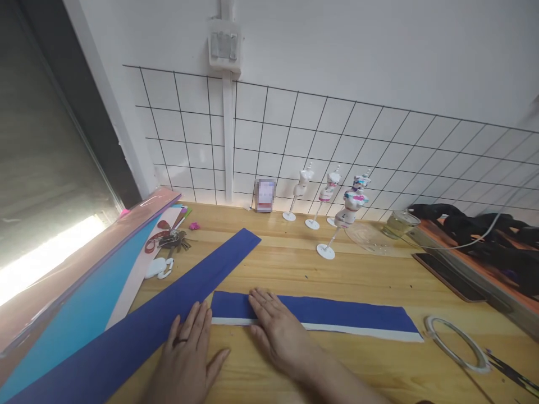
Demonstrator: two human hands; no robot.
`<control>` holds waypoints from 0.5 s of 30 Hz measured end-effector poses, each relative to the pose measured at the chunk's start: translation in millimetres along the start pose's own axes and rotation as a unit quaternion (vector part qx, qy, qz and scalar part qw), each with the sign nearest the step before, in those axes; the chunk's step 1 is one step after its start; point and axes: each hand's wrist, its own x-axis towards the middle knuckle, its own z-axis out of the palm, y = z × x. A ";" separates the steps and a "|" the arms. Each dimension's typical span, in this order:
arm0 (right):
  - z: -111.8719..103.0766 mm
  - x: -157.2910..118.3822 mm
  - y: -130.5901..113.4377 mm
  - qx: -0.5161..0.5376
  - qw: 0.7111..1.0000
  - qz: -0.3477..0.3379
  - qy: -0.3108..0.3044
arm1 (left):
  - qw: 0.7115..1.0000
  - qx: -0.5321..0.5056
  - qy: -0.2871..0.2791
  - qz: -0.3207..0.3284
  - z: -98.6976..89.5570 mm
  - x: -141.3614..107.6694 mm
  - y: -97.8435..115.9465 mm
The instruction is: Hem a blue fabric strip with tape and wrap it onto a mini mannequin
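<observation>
A: Both hands are down flat, and here's the right hand (281,328) pressed palm-down on the shorter blue strip (349,313), near its left end!
B: Fingers straight and close together, thumb out to the side, gripping nothing. That strip lies crosswise on the wooden table (248,381), with a white band along its near edge.
A: Over to the left hand (189,348), a dark ring on one finger. It's spread open too, thumb pointing inward, fingertips over the near edge of the longer blue strip (138,331).
B: And that one runs on a slant, from the lower left corner up to a squared end beyond the shorter piece.
A: Out on the right, a white roll of tape (430,326) lies just beside the shorter strip's far end.
B: Next to it, a slim black tool (511,376), perhaps tweezers, though the edge of the view cuts it off.
A: Farther back, a smartphone (448,276) lies flat, its screen dark.
B: And four miniature dress forms (351,207) stand upright towards the wall, a glass jar (400,223) to their right!
</observation>
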 end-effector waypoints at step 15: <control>0.3 -93.3 25.9 -0.098 0.993 0.062 0.004 | 1.000 0.000 -0.024 -0.014 2.7 1.0 -3.8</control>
